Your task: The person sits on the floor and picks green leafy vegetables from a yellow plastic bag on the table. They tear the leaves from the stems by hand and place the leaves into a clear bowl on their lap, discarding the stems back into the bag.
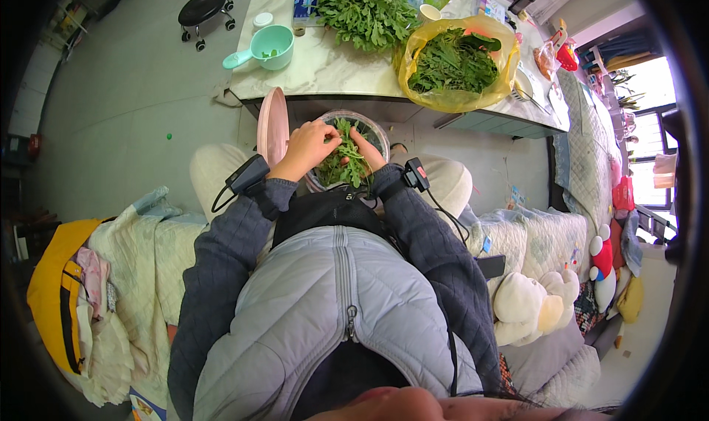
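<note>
A sprig of leafy greens is in my right hand, its thumb raised along the leaves. My left hand pinches at the upper left side of the same sprig; its fingertips partly hide what they grip. Both hands are over a round bin between my knees, whose inside is mostly hidden by hands and leaves. Its pink lid stands raised on the left. On the table ahead lie a large bunch of leafy greens and a yellow plastic bag with more greens inside.
The marble-patterned table has its near edge just beyond the bin. A mint-green dipper with leaf bits, a white-lidded jar and a paper cup stand on it. A black wheeled stool is at the far left.
</note>
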### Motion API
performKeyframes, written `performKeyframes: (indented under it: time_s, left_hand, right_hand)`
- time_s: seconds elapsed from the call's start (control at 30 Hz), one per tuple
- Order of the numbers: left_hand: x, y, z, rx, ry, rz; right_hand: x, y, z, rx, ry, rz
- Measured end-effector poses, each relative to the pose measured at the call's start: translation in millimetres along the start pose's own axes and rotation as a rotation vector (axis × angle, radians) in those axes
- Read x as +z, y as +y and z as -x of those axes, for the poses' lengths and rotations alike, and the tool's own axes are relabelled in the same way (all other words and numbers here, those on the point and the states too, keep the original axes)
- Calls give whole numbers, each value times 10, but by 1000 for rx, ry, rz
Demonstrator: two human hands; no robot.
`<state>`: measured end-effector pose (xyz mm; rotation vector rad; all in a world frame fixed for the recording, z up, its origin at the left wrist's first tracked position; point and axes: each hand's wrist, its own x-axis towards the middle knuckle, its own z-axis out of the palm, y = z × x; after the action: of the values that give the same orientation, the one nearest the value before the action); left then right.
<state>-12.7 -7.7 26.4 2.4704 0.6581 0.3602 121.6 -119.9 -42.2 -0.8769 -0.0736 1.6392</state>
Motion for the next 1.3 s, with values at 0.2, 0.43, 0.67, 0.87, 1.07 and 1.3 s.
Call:
performKeyframes:
  time_s: [0.2,0.43,0.67,0.87,1.07,1.3]
  left_hand:
    - [19,1,-46,-67,287,429]
    - [44,-103,22,-10,135,128]
    - [61,21,47,-6,126,545]
    - [138,-12,-1,-129,-99,773]
    - [223,-174,-11,-240,-9,936]
    - [83,-29,14,-375,-105,1614]
  right_hand:
    - [24,-24,48,-51,-93,-73]
    - [-49,-310,234,-161,-233,-382]
    - [-1,-417,263,-42,-387,-546]
    - [101,-369,213,-63,-367,-482]
    - [116,-450,294,-103,-407,-544]
    - [187,-455,326,-271,-278,-451]
